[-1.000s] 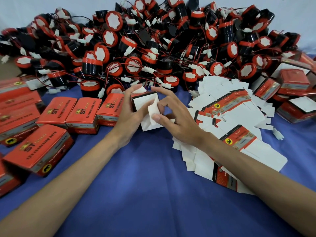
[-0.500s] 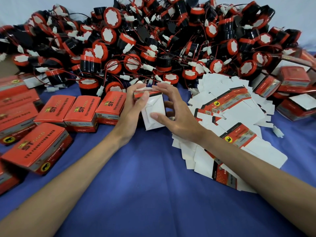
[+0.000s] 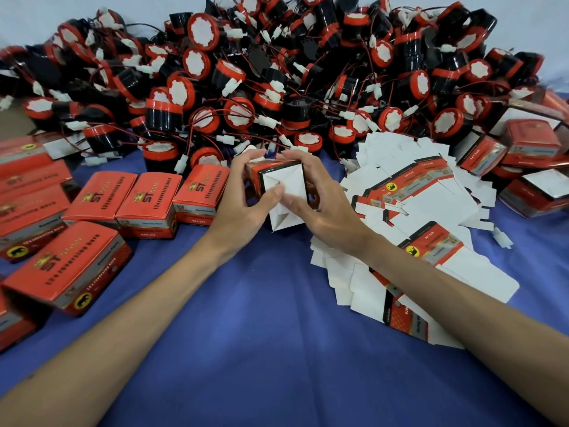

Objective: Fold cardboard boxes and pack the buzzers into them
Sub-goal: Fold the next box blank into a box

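One left hand point(image 3: 243, 211) and one right hand point(image 3: 326, 211) are holding one half-folded box point(image 3: 284, 183). Three closed boxes point(image 3: 147, 195) are sitting in a row at nine o'clock, at least five more lying beyond. Buzzers point(image 3: 203, 31) at twelve and flat blanks point(image 3: 431, 204) at three are piling beyond counting.

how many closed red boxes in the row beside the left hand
3: right box next to the left hand, middle box, left box. More lie further left, some cut off.
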